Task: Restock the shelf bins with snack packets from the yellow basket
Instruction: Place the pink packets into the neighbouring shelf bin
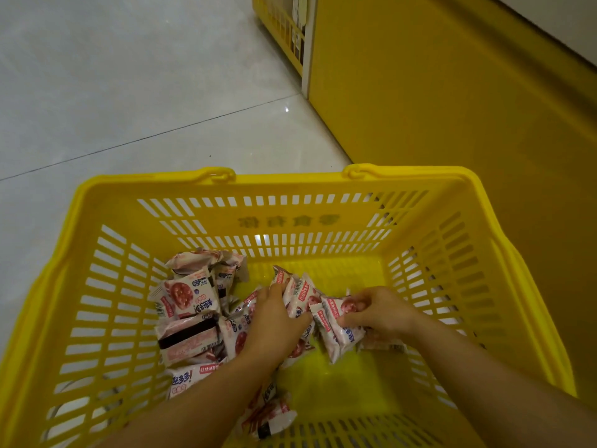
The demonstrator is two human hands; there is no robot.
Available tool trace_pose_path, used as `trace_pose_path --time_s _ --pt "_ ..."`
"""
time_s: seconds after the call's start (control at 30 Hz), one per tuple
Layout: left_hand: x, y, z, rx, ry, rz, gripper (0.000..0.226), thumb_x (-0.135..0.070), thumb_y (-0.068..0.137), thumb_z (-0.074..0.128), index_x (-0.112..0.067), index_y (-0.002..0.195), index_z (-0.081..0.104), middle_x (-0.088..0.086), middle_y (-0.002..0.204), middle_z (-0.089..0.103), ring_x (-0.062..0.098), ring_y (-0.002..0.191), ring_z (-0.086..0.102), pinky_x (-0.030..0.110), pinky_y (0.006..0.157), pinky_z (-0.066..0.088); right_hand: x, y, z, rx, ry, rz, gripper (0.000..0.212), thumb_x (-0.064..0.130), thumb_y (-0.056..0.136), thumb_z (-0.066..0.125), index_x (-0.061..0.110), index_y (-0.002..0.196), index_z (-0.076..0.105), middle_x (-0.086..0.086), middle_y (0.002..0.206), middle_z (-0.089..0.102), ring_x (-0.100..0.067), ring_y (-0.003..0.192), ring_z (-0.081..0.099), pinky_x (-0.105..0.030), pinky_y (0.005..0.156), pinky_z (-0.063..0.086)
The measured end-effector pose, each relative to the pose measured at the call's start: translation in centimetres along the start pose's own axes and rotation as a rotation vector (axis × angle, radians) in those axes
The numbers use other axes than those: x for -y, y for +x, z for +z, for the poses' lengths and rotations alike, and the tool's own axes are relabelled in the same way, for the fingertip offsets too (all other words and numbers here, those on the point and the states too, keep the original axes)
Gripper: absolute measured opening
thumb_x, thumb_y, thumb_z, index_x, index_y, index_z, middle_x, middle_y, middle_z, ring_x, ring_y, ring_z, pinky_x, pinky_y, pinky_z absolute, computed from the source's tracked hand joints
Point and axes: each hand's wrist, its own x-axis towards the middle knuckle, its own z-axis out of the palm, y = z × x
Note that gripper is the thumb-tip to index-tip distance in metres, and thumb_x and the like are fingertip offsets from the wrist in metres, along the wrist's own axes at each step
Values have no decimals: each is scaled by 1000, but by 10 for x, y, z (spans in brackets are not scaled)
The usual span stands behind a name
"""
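A yellow slotted basket stands on the floor and fills the lower view. Several pink-and-white snack packets lie piled in its left and middle. Both my hands reach down into it. My left hand is curled over a bunch of packets in the middle and grips them. My right hand pinches a few packets just to the right of that bunch. More packets lie under my left forearm.
A yellow shelf base runs along the right, close to the basket. A yellow wire bin front shows at the top. Pale tiled floor spreads to the left and beyond the basket.
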Motion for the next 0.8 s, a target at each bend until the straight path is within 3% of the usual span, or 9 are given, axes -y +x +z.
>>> trace_pose_path --time_s 0.1,0.2,0.3,0.37,0.47,0.53,0.7,0.8 --pt "-4 0 4 -27 -38 -22 74 -35 89 64 -14 147 24 6 149 26 23 133 33 29 99 34 -6 -3 9 42 -64 -30 29 13 70 84 12 89 61 2 74 72 -10 65 71 -19 51 52" --pt "-5 1 5 -34 -69 -56 69 -33 88 64 -14 144 30 10 147 29 27 131 36 35 103 38 -9 -4 19 -23 -114 -92 40 21 68 86 19 88 51 3 86 68 -6 71 69 -18 55 52" --pt "-5 3 5 -34 -102 -84 62 -34 87 65 -11 137 39 14 139 37 29 121 45 42 97 44 -7 -5 22 -80 -5 -85 54 17 66 87 17 98 44 -4 97 64 -16 86 68 -30 71 57" --pt "-4 4 6 -28 -110 -91 65 -37 87 66 -11 139 37 13 141 36 30 126 42 46 101 42 -5 -6 22 -54 66 -55 55 15 66 87 15 103 46 -5 99 66 -20 91 68 -38 79 58" --pt "-2 4 6 -31 -99 -67 65 -38 88 65 -14 141 35 9 143 31 27 127 40 43 103 41 -8 -10 24 -62 47 -36 38 23 75 81 8 105 64 -7 101 71 -20 86 68 -36 77 57" --pt "0 1 8 -46 -51 -36 64 -38 89 63 -15 142 33 8 146 27 25 128 39 36 102 41 -10 -10 29 -123 54 8 45 28 79 78 5 113 61 -9 109 68 -20 90 65 -32 73 53" --pt "4 -1 10 -42 -56 -44 76 -40 91 59 -13 149 18 7 157 11 24 144 17 38 110 28 6 -5 49 -149 124 24 61 28 75 80 5 124 50 -11 123 59 -26 107 62 -42 91 53" --pt "8 0 7 -25 -107 -54 75 -41 92 57 -12 149 19 6 155 17 23 139 25 37 106 32 11 -2 50 -86 236 24 67 22 74 81 6 131 48 -14 124 61 -30 109 62 -48 95 51"
